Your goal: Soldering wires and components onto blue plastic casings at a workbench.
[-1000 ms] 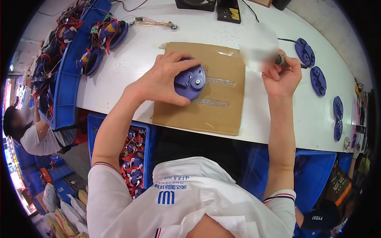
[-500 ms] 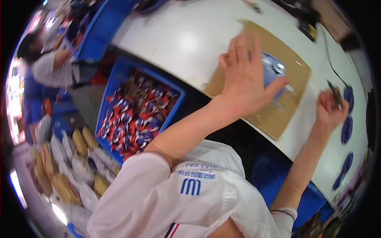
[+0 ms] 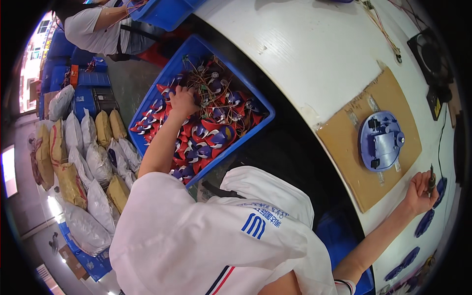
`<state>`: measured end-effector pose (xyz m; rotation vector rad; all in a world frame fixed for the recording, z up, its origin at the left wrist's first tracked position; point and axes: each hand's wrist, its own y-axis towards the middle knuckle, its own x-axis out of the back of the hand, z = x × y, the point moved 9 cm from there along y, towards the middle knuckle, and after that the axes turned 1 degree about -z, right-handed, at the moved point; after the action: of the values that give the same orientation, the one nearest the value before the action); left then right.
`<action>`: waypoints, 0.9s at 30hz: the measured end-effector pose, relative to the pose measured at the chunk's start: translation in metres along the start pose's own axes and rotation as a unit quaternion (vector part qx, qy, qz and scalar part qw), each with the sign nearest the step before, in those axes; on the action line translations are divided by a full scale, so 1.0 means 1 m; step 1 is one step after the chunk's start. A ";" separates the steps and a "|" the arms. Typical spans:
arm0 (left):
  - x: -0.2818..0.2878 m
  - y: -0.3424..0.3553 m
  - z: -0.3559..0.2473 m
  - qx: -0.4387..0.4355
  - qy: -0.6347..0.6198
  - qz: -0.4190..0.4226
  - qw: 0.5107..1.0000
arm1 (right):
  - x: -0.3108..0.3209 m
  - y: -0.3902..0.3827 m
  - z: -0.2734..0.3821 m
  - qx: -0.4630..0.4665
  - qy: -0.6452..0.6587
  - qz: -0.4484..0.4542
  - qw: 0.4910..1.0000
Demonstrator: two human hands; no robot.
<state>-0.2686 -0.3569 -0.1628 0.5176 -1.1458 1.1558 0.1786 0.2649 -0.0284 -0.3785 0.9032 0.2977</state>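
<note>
My left hand (image 3: 183,101) reaches down into a blue bin (image 3: 162,86) beside the table and closes on one of the red and blue wired parts (image 3: 216,132) heaped inside. My right hand (image 3: 419,192) rests at the white table's (image 3: 305,54) near edge, gripping a thin dark tool (image 3: 431,178) upright. A round blue plastic part (image 3: 381,141) lies alone on a brown cardboard mat (image 3: 344,137) between the two hands.
Several blue discs (image 3: 425,223) lie past my right hand. Loose wires (image 3: 381,27) and a dark device (image 3: 430,54) sit at the table's far side. Filled sacks (image 3: 88,162) pile on the floor left. Another person (image 3: 96,27) works at a far blue bin.
My left hand left the blue part on the mat and swung down into the bin of parts. The view turned left. My right hand kept hold of the tool.
</note>
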 end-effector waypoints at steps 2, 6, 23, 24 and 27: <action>0.005 0.005 0.005 -0.011 0.035 0.159 0.987 | -0.001 0.003 -0.006 -0.001 0.003 0.005 1.000; 0.135 -0.018 0.016 0.030 -0.450 0.305 0.839 | 0.002 0.004 -0.004 0.003 0.010 0.000 1.000; 0.492 -0.016 -0.190 -0.466 -0.695 0.071 0.542 | -0.011 -0.015 0.009 0.015 0.014 0.002 1.000; 0.497 -0.018 -0.206 -0.521 -0.603 0.024 0.604 | -0.015 -0.013 0.004 0.010 0.021 0.017 1.000; 0.481 -0.053 -0.267 -0.654 -0.369 0.043 0.659 | -0.022 -0.014 0.006 0.021 0.023 0.023 0.999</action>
<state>-0.1212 0.0528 0.1773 -0.2878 -2.3534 -0.1296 0.1758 0.2528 -0.0043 -0.3267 0.9633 0.3119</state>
